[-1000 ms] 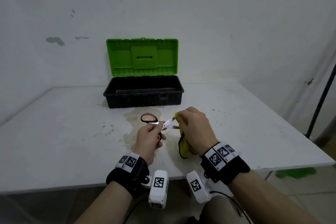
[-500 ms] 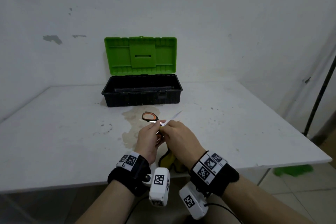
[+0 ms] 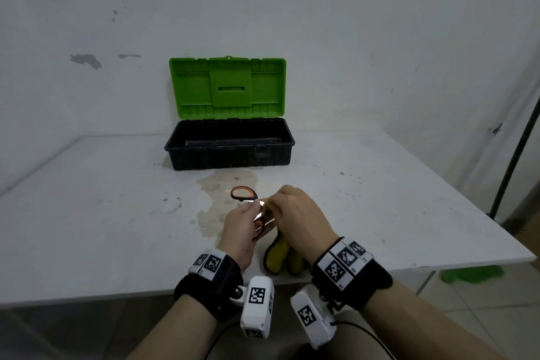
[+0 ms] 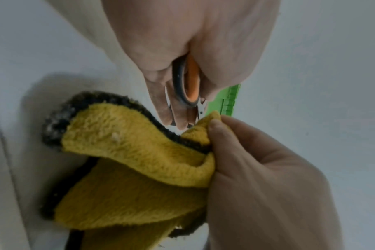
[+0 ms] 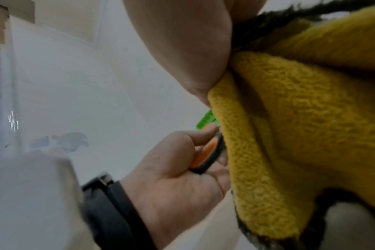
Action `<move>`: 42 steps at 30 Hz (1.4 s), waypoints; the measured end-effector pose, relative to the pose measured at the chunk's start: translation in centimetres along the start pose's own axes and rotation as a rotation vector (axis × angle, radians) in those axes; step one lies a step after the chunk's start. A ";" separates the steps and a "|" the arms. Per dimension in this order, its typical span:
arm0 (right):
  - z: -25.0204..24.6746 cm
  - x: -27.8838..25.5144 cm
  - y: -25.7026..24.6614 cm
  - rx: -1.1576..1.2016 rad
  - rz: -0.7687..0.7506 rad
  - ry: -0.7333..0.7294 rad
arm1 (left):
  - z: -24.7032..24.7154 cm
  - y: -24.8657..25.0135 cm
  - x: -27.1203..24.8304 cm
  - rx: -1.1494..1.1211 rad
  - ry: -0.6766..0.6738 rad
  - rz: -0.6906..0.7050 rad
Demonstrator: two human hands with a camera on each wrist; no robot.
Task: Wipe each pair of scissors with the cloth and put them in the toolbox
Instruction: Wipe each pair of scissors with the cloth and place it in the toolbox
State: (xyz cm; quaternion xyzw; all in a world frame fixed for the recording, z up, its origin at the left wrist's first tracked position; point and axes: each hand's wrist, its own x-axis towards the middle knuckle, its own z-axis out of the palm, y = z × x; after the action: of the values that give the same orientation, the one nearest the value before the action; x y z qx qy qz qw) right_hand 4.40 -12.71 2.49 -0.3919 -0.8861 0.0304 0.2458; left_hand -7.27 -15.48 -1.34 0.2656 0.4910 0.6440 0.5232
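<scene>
The left hand (image 3: 244, 223) has its grip clamped on the scissors (image 3: 245, 194), one orange-lined loop tucked in the palm and the other sticking out toward 11 o'clock. The right hand (image 3: 295, 213) pinches a fold of the yellow cloth (image 3: 277, 254) around the metal right at the pivot, at 3 o'clock of the left hand; the rest of the cloth hangs down onto the bench (image 3: 87, 213). The blades look spread, and how far the cloth covers them is hidden by the fingers.

To wipe well, I would keep the left grip firm on the handles and draw the pinched cloth from pivot to tip along the flat of each blade, fingers behind the spine, never across the edge. The open toolbox (image 3: 229, 152) waits at 12 o'clock, well apart, its green lid (image 3: 227, 88) standing upright.
</scene>
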 end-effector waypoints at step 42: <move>-2.5 -0.1 2.5 0.007 -0.044 -0.121 | -1.3 -0.3 0.2 0.226 -0.166 0.093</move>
State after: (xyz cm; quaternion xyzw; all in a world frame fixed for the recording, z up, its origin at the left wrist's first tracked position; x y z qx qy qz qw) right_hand 7.29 -11.42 4.07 -0.3689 -0.9076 0.0517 0.1937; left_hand -8.29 -15.79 -2.12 0.3976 0.5025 0.5841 0.4983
